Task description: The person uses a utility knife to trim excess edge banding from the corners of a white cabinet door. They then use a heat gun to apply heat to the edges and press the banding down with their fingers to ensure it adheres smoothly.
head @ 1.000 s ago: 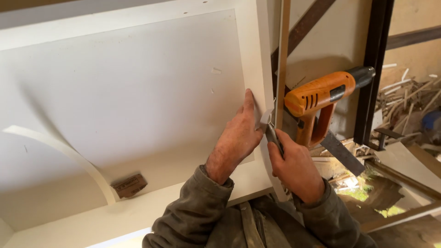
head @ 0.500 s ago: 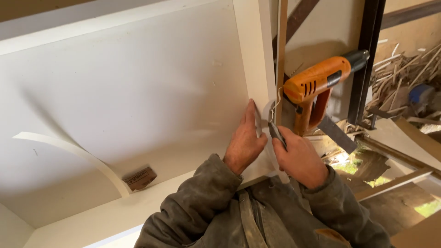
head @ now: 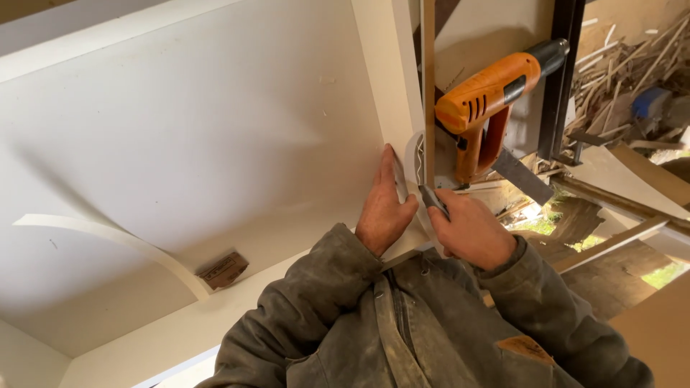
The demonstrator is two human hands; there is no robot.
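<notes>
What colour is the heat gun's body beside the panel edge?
Orange, with a black nozzle end: the orange plastic heat gun shows best in the head view.

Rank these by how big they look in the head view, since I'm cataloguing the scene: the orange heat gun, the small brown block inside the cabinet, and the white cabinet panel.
1. white cabinet panel, by far the largest.
2. orange heat gun.
3. small brown block, smallest.

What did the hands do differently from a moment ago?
Very little. The left hand stays flat on the white panel's edge, and the right hand still holds the small blade there. Only the view shifted slightly. The orange heat gun hasn't moved.
</notes>
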